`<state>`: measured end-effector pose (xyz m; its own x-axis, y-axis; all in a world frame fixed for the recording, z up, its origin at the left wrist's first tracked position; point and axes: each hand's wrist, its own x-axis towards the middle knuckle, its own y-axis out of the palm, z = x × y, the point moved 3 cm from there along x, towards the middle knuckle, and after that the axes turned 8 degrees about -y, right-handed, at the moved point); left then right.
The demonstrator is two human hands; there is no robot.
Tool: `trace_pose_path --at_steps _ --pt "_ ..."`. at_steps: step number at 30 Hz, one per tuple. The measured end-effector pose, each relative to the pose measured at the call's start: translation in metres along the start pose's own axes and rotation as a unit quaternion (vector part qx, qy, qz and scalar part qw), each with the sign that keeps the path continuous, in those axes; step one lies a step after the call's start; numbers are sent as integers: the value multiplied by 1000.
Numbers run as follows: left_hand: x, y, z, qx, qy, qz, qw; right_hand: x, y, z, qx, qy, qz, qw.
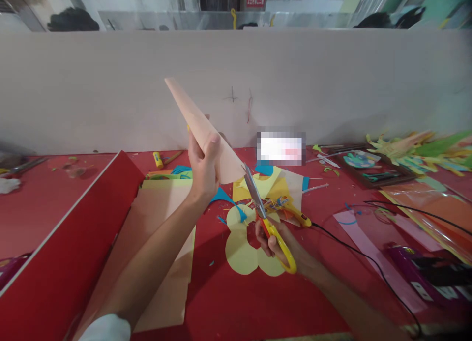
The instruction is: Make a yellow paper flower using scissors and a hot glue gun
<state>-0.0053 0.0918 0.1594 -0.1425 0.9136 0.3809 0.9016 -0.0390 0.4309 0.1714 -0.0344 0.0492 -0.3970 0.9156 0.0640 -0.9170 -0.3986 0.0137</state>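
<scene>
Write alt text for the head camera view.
A person's left hand holds up peach paper while the right hand holds yellow-handled scissors with their tips at the paper's lower end. On the red table below lie a pale yellow lobed cutout, colored paper scraps and a corded yellow tool.

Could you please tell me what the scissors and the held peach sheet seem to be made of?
Scissors: the blades look like shiny metal, given their grey gleam; the yellow handle is probably smooth plastic, being evenly coloured. Peach sheet: likely matte paper or card, softly shaded without glare.
</scene>
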Motion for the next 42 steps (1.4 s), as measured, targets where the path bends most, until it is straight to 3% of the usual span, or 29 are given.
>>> trace_pose_path --at_steps 5,12,18,24,32,35,38,40,42 --pt "1 0 -2 -38 15 -14 999 0 2 1 1 15 11 1000" --pt "1 -1 -3 -41 15 -25 999 0 2 -4 68 64 -31 995" --pt "0 -3 5 -40 11 -31 999 -3 -2 -13 64 110 -47 991" --pt "1 -6 8 -14 15 -35 999 -3 -9 -30 4 100 -37 994" --pt "-2 1 2 -27 16 -49 998 -2 -5 -30 2 95 -53 994" --pt "8 -7 -14 -45 50 -63 996 -3 -4 -25 -47 64 -37 996" --pt "16 -19 -51 -49 152 -76 984 0 -3 -16 -199 34 -51 978" --pt "12 -20 -81 -43 215 -77 973 4 2 -8 -352 26 -60 934" --pt "-1 -11 -106 -11 258 -68 964 11 15 -2 -486 25 -25 873"
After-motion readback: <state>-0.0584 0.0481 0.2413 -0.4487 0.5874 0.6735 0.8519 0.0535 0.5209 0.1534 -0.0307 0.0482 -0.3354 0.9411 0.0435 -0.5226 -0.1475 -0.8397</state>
